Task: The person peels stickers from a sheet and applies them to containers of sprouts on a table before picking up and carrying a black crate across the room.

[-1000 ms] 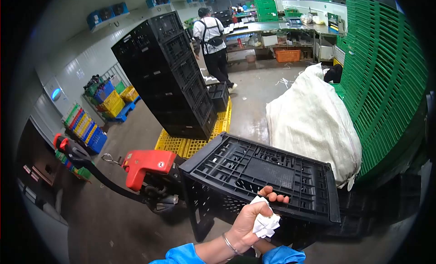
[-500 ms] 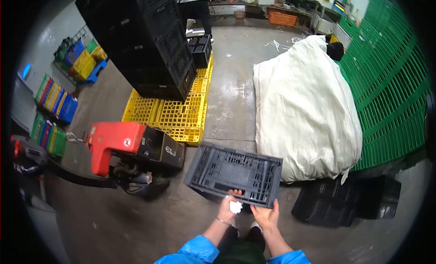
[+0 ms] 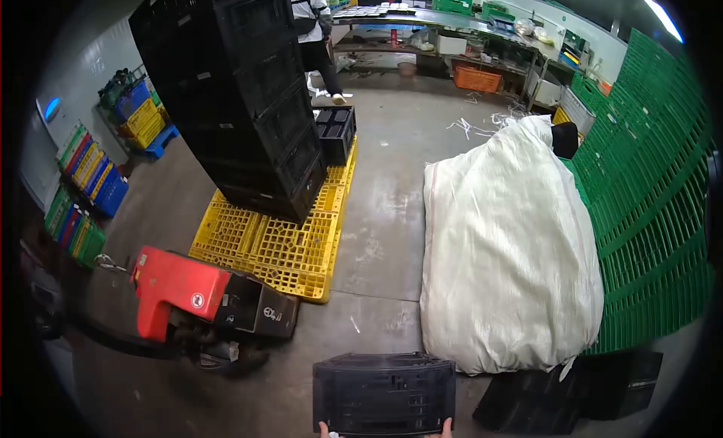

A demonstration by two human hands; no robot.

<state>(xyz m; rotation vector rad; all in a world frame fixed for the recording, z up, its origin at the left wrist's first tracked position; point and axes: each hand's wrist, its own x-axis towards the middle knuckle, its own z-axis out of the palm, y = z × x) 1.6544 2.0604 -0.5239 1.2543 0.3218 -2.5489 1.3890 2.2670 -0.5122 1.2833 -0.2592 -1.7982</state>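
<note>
A dark folded crate (image 3: 384,393) is held low at the bottom centre, its broad side facing up. My left hand (image 3: 324,430) grips its near left corner; only the thumb and a bit of something white beside it show. At the near right corner, my right hand (image 3: 446,429) holds the same crate, thumb upright against the edge. The rest of both hands is cut off by the frame. Just beyond the crate's right side lies a large white woven sack (image 3: 512,265).
Tall black crates (image 3: 248,99) stand on a yellow pallet (image 3: 301,250), left of centre. A red pallet truck (image 3: 181,283) is nearer. Black crates (image 3: 572,389) lie right. Green crates (image 3: 648,182) line the right side. A person (image 3: 312,31) stands behind the stack, near a long table (image 3: 422,18).
The view has tilted up, so the surroundings sit lower. The dark crate has moved down the frame and squared up. My hands have shifted to its two near corners.
</note>
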